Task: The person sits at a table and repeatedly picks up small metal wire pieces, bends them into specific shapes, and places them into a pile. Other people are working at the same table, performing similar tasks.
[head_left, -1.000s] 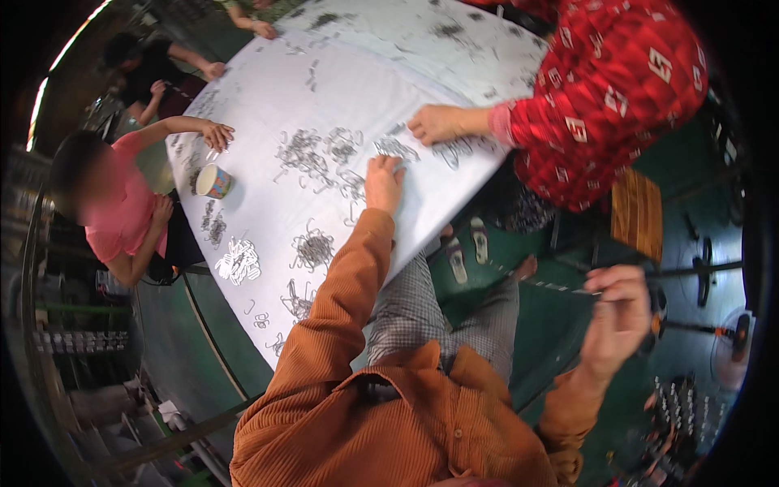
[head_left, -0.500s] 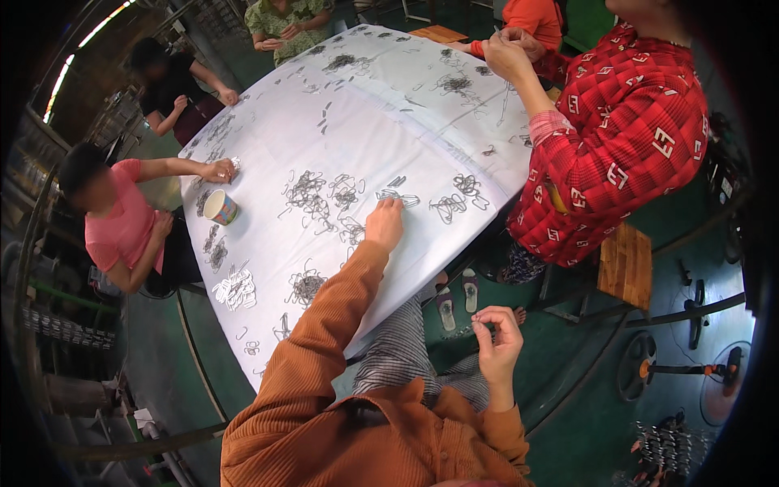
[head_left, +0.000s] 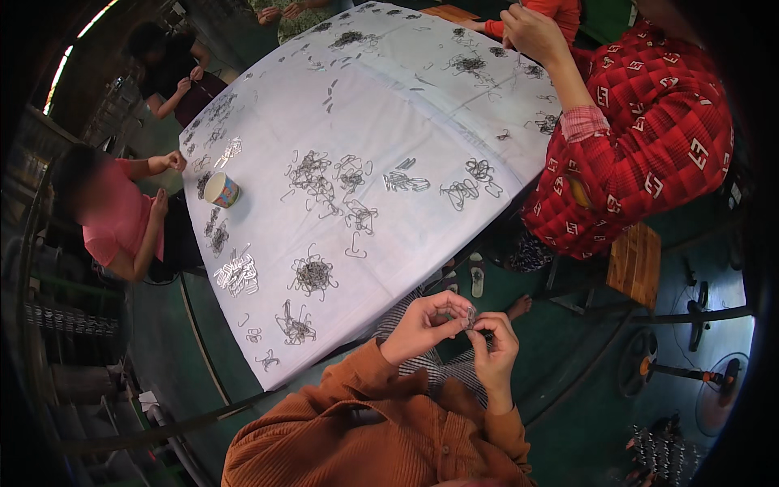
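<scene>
Metalwork (head_left: 470, 318), small and silvery, is narrowly pinched by the bare left hand (head_left: 423, 326) and bare right hand (head_left: 496, 347), seemingly to be steadied from both sides.

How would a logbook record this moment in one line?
left hand: pinching small shiny grey piece; right hand: pinching same piece; nearby: dark wire hooks on white cloth-covered table
</scene>
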`<action>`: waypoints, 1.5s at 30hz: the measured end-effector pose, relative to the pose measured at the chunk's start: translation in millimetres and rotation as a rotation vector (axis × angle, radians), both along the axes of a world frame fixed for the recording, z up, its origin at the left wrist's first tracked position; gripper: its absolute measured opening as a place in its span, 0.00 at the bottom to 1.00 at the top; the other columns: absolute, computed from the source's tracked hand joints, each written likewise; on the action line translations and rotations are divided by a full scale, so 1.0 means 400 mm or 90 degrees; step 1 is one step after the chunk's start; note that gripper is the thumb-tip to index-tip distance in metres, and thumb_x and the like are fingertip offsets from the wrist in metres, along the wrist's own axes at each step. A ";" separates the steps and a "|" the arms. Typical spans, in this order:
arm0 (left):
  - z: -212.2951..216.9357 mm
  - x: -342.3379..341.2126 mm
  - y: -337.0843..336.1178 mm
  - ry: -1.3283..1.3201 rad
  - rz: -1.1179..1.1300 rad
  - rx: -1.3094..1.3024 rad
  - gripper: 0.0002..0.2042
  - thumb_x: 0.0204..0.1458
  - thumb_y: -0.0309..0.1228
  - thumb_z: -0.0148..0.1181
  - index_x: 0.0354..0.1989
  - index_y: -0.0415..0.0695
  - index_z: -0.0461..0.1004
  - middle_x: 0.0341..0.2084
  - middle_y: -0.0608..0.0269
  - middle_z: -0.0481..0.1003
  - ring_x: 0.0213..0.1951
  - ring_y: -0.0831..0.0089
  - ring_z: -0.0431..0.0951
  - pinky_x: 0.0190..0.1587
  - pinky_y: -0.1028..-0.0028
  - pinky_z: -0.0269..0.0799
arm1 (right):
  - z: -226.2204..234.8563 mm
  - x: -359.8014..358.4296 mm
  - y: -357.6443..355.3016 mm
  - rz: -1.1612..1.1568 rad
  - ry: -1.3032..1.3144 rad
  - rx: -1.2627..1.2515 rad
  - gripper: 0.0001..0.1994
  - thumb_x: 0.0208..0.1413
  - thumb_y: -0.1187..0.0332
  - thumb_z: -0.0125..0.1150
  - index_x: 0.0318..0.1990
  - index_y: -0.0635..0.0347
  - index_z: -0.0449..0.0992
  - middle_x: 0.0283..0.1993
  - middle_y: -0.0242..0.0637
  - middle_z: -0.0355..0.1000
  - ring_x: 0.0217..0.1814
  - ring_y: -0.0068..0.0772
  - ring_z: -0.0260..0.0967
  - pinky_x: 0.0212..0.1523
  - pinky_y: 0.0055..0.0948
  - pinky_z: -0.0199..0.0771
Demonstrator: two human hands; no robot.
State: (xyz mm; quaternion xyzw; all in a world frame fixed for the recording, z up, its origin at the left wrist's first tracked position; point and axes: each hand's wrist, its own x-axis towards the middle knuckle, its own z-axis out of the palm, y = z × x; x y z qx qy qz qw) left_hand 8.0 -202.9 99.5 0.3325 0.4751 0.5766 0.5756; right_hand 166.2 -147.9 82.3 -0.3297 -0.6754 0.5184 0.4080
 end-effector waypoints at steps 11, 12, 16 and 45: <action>0.003 0.008 -0.001 0.122 0.012 0.038 0.07 0.56 0.20 0.56 0.43 0.38 0.73 0.40 0.63 0.74 0.44 0.78 0.73 0.45 0.77 0.73 | -0.010 -0.013 0.001 -0.033 -0.076 0.078 0.05 0.49 0.81 0.61 0.34 0.65 0.73 0.37 0.41 0.72 0.38 0.40 0.73 0.39 0.31 0.72; 0.002 0.005 0.001 0.135 0.008 0.048 0.08 0.55 0.20 0.56 0.43 0.37 0.73 0.40 0.63 0.74 0.44 0.78 0.74 0.44 0.77 0.73 | -0.016 -0.012 0.001 -0.032 -0.077 0.080 0.05 0.49 0.81 0.61 0.34 0.65 0.73 0.37 0.41 0.72 0.38 0.40 0.73 0.39 0.31 0.72; 0.008 0.001 0.002 0.185 0.013 0.072 0.08 0.54 0.19 0.57 0.42 0.36 0.73 0.39 0.62 0.75 0.41 0.78 0.75 0.42 0.77 0.74 | -0.015 -0.018 -0.005 -0.029 -0.090 0.088 0.05 0.49 0.81 0.61 0.34 0.65 0.73 0.38 0.42 0.72 0.39 0.41 0.73 0.40 0.32 0.72; -0.246 -0.069 -0.008 0.442 0.090 0.130 0.09 0.44 0.25 0.66 0.36 0.43 0.79 0.33 0.57 0.78 0.39 0.56 0.77 0.43 0.65 0.72 | 0.027 -0.335 0.147 0.226 -0.159 0.145 0.09 0.51 0.79 0.58 0.40 0.61 0.78 0.39 0.38 0.72 0.37 0.35 0.71 0.37 0.28 0.71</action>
